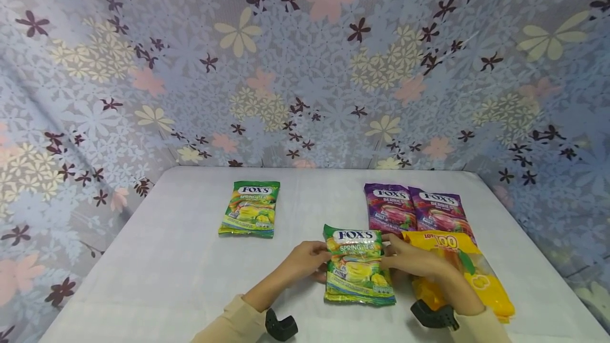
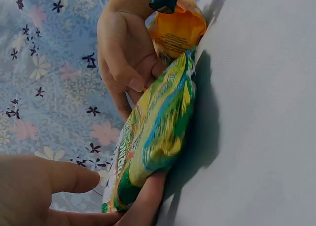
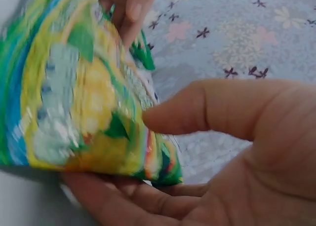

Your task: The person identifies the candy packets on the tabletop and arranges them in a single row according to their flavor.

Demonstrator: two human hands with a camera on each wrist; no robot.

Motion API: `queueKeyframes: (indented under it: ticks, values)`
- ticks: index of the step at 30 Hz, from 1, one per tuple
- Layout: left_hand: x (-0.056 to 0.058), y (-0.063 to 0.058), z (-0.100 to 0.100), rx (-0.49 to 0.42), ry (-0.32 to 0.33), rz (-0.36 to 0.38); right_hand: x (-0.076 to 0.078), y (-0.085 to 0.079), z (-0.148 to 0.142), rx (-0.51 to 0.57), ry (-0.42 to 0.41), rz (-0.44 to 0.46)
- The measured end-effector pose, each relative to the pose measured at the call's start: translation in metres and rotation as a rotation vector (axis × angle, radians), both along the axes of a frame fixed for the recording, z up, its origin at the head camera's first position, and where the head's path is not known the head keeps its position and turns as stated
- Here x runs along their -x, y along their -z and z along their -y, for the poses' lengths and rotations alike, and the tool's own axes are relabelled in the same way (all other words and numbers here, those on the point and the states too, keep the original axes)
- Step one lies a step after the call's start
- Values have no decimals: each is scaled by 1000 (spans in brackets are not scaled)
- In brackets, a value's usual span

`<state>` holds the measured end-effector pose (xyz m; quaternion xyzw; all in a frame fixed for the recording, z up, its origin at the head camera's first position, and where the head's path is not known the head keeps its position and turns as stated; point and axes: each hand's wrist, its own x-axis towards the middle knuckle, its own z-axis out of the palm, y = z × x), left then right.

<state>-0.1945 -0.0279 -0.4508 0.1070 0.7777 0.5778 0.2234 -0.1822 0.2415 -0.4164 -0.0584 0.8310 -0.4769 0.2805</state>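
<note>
A green and yellow Fox's Spring Tea candy bag [image 1: 358,266] is between my two hands, tilted off the white table with a shadow under it in the left wrist view. My left hand [image 1: 307,258] holds its left edge, fingers beneath and thumb close by the front side. On the opposite edge my right hand [image 1: 414,258] pinches the bag, its thumb [image 3: 173,110] on the printed face and the other fingers underneath. A second Spring Tea bag [image 1: 250,209] lies flat farther back on the left.
Two purple Fox's Berries bags [image 1: 389,208] lie side by side at the back right. A yellow candy bag [image 1: 481,277] overlaps their lower ends, partly under my right forearm. The white table [image 1: 190,279] ends at a flowered cloth backdrop [image 1: 305,68].
</note>
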Motion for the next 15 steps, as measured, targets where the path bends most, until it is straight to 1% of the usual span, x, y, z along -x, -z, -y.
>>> queueKeyframes:
  ticks: [3, 6, 8, 9, 13, 15]
  values:
    - [2, 0, 2, 25, -24, -52, 0, 0, 2, 14, 15, -31]
    - [4, -2, 4, 64, -53, -102, 0, 1, 5, 81, 34, -71]
    - [6, -3, 4, 76, -70, -110, 1, 2, 8, 125, 50, -81]
    - [6, -3, 4, 66, -75, -98, 2, 2, 9, 147, 59, -84]
    - [7, -5, 5, 40, -81, -102, 2, 3, 12, 191, 103, -79]
    - [8, -6, 6, 53, -84, -141, 1, 3, 14, 212, 120, -83]
